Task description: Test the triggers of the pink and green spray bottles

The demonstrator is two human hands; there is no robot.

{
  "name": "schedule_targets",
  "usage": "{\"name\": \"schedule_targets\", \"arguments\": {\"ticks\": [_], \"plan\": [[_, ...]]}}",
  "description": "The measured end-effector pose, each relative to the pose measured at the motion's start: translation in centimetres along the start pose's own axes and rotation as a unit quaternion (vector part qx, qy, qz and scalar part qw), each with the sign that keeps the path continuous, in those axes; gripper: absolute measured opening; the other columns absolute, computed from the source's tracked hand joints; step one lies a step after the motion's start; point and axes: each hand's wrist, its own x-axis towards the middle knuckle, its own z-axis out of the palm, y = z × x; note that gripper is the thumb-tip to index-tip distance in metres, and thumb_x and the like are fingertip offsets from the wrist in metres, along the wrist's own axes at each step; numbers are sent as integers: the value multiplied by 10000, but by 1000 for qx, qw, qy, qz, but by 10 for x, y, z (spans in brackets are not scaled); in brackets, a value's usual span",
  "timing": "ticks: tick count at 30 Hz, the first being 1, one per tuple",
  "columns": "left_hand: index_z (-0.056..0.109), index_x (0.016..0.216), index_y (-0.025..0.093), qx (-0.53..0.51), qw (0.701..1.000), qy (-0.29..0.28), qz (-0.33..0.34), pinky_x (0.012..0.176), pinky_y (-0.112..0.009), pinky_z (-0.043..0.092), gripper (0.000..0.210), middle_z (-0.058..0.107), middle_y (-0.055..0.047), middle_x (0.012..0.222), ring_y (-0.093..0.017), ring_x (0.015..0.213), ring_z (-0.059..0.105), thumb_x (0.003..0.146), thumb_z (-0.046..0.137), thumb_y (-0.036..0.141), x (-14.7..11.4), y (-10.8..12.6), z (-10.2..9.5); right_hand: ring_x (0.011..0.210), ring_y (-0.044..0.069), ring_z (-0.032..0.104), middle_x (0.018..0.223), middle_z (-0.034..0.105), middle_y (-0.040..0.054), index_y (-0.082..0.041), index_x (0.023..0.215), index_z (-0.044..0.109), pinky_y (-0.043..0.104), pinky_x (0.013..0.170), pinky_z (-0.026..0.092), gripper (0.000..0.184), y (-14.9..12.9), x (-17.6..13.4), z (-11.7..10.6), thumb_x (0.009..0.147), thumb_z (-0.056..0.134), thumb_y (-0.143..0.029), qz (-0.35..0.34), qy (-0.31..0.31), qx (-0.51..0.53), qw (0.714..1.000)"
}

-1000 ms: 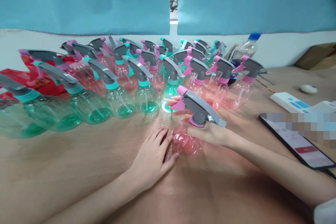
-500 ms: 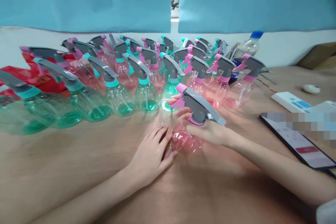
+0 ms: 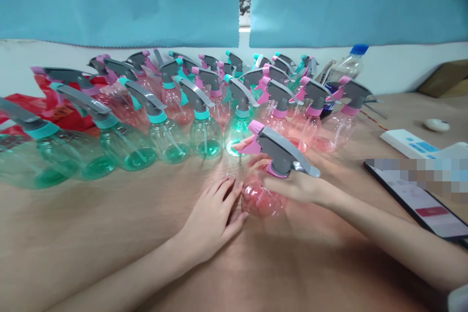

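Observation:
A clear pink spray bottle (image 3: 263, 201) with a grey and pink trigger head stands in front of me, tilted slightly. My right hand (image 3: 302, 186) comes from the right and is closed around its upper body, just under the head; some fingers show behind and through the plastic. Flat on the table lies my left hand (image 3: 210, 217), fingers stretched out, holding nothing. Its fingertips are close beside the bottle's left side; whether they touch it I cannot tell. Directly behind the held bottle is a green spray bottle (image 3: 236, 129) with a bright glare on it.
Rows of green spray bottles (image 3: 169, 141) and pink spray bottles (image 3: 334, 131) fill the back. A red plastic bag (image 3: 69, 112) lies at left. To the right are a blue-capped bottle (image 3: 351, 66), a white power strip (image 3: 405, 144), a phone (image 3: 413, 200) and a white mouse (image 3: 437, 125).
The held pink spray bottle has shifted slightly right and down in view, its head leaning a little more to the right. My left hand has barely moved.

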Motion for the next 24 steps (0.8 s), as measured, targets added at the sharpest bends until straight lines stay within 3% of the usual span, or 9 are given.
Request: {"name": "schedule_targets", "arguments": {"ticks": [3,8,18,24], "plan": [[544,1244,114,3,1000,1,0,1019,-515,406,417,520,-185,1339,-347,1269,450,913,537,367,0,0,0,809,169,621,750,583,-27,-254,945,570,345,746,550,311,2,0,1,685,512,-95,0,7,-7,1000],[537,1263,115,12,1000,-3,-2,1018,-517,409,425,519,-181,1343,-342,1272,446,918,530,363,-1,0,0,693,158,603,670,561,-18,-234,709,503,294,625,531,97,-10,2,-4,656,458,-167,7,25,-26,999],[553,1244,105,17,1000,0,2,1013,-516,415,408,519,-189,1343,-339,1267,453,916,521,345,-1,0,0,613,137,538,635,542,-23,-229,667,492,279,609,518,78,-16,6,-6,652,448,-166,-20,41,-40,998],[546,1256,98,19,1000,5,7,1014,-528,411,421,504,-197,1357,-346,1280,436,927,503,357,0,-1,1,554,119,494,582,486,-30,-221,613,481,245,548,483,81,-20,3,-6,678,459,-179,12,48,-75,996]]}}
